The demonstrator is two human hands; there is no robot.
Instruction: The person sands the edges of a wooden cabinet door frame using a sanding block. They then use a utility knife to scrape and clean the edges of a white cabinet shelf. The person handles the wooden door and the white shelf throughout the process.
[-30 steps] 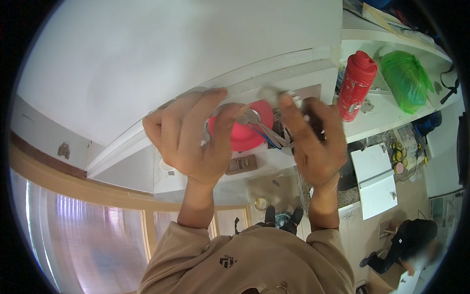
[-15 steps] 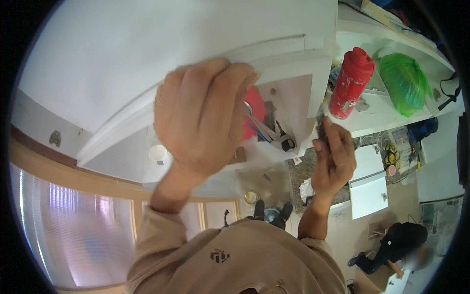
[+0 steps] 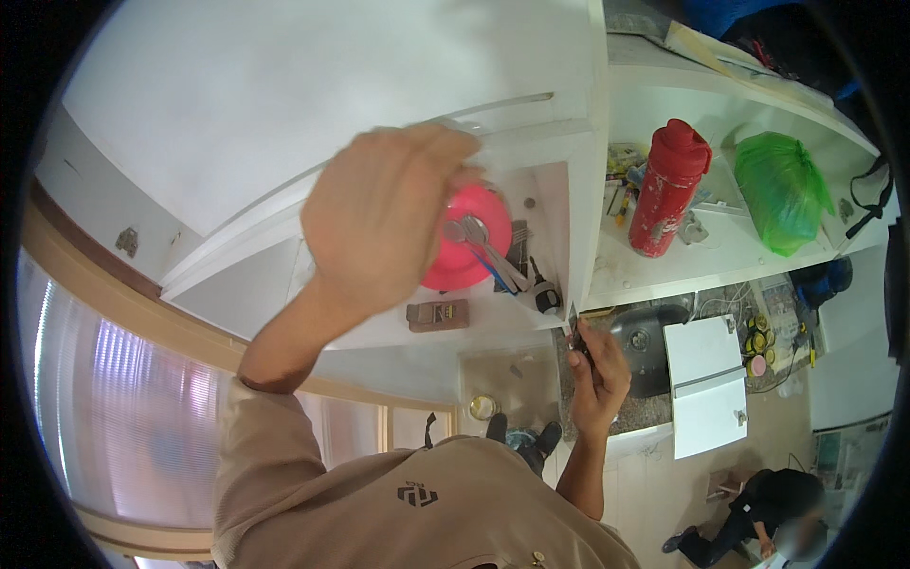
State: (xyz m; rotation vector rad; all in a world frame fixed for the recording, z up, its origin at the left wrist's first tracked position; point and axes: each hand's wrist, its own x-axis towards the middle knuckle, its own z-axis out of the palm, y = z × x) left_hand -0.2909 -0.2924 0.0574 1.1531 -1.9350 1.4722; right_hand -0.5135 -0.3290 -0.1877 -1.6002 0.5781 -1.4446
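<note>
My left hand (image 3: 374, 223) is raised in front of the white cabinet (image 3: 493, 128), blurred by movement. Its fingers are bent and pressed together; their tips and whatever they hold are hidden. Lower right, my right hand (image 3: 602, 375) pinches a small dark object (image 3: 578, 337) with a metallic-looking tip, beside the cabinet's lower corner. I cannot make out its kind. Inside the cabinet, partly behind my left hand, is a round pink plate (image 3: 464, 270) with spoons (image 3: 472, 230) on it. A black-handled screwdriver (image 3: 546, 296) and a brown block-like thing (image 3: 438, 316) lie nearby.
On the right-hand shelf stand a red paint-splashed bottle (image 3: 668, 194) and a green plastic bag (image 3: 782, 190). Below are a dark sink (image 3: 640, 346), white door panels (image 3: 706, 384) and several yellow-black rolls (image 3: 758, 337). A person (image 3: 777, 503) in dark clothes crouches at lower right.
My view has shifted, uncovering more of the pink plate, the brown block and the sink. My right hand is lower and farther left, still pinching the dark object. My left hand stays raised.
</note>
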